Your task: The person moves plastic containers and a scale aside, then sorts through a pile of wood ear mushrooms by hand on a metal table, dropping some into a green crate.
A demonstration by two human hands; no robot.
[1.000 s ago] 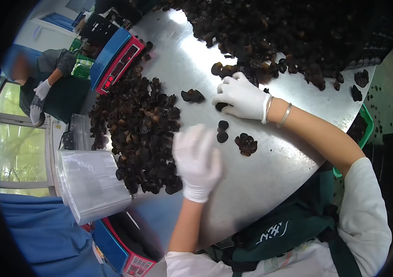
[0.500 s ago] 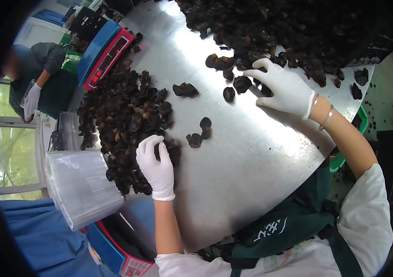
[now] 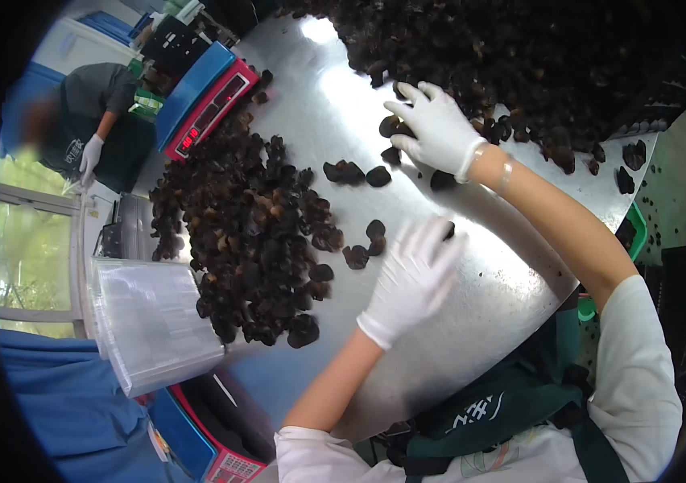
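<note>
Dark wood ear mushrooms lie on the metal table in a large heap (image 3: 504, 56) at the far side and a smaller pile (image 3: 254, 225) at left. My right hand (image 3: 440, 133), white-gloved, has its fingers spread at the large heap's edge, over a few loose mushrooms (image 3: 390, 126). Closer to me, my left hand (image 3: 411, 282), also gloved and blurred by motion, is over the table with a small dark wood ear mushroom (image 3: 449, 231) at its fingertips. Between the left hand and the pile lie two or three mushrooms (image 3: 356, 257).
A red and blue scale (image 3: 206, 101) stands beyond the pile; another scale (image 3: 198, 435) is at lower left. Stacked clear plastic trays (image 3: 154, 318) sit at the table's left edge. A co-worker (image 3: 97, 121) with gloved hands is at upper left. A green basket (image 3: 637, 229) shows below the right edge.
My left hand has left the smaller pile and moved right over the table. My right hand has shifted left and farther away, and some loose mushrooms lie in new spots.
</note>
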